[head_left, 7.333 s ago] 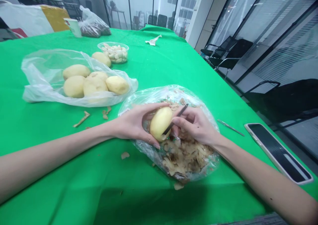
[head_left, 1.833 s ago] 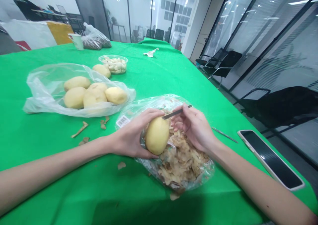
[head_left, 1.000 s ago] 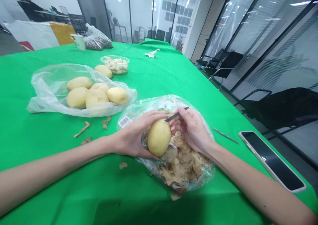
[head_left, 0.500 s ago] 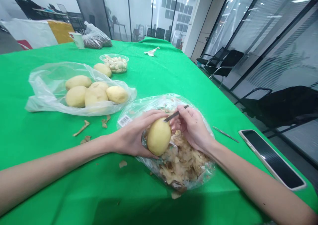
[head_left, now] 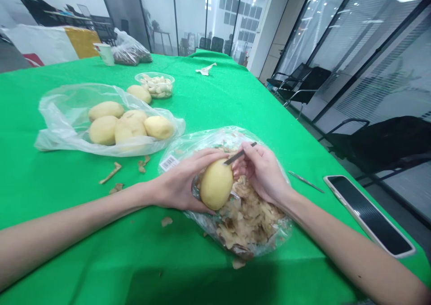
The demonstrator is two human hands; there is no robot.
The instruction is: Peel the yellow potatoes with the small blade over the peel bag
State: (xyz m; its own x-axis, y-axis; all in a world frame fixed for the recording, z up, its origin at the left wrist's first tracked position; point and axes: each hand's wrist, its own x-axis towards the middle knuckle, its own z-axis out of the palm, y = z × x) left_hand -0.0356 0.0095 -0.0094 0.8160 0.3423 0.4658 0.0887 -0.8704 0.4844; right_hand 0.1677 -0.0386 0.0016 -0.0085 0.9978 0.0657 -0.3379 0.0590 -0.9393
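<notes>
My left hand (head_left: pixel 178 186) cradles a peeled yellow potato (head_left: pixel 216 184), with the fingers across its top. Pinched in my right hand (head_left: pixel 262 170) is a thin dark blade (head_left: pixel 239 154), its tip touching the potato's upper edge. Both hands are above a clear plastic bag (head_left: pixel 251 226) heaped with brown-edged potato peels. To the left, a second plastic bag (head_left: pixel 63 125) holds several peeled potatoes (head_left: pixel 129 127). Another potato (head_left: pixel 139 94) lies just beyond it, next to a clear bowl (head_left: pixel 155 85) of pale garlic-like pieces.
A green tablecloth (head_left: pixel 202 94) covers the table, with scattered peel scraps (head_left: pixel 112 172). A slim metal tool (head_left: pixel 305 181) and a phone (head_left: pixel 368 216) lie to the right. A paper cup (head_left: pixel 105 53) and a bag of brown matter (head_left: pixel 129 53) stand far back. Black chairs (head_left: pixel 380 143) stand beyond the right edge.
The blade has shifted slightly right along the potato's upper edge. The potato and my left hand have barely moved.
</notes>
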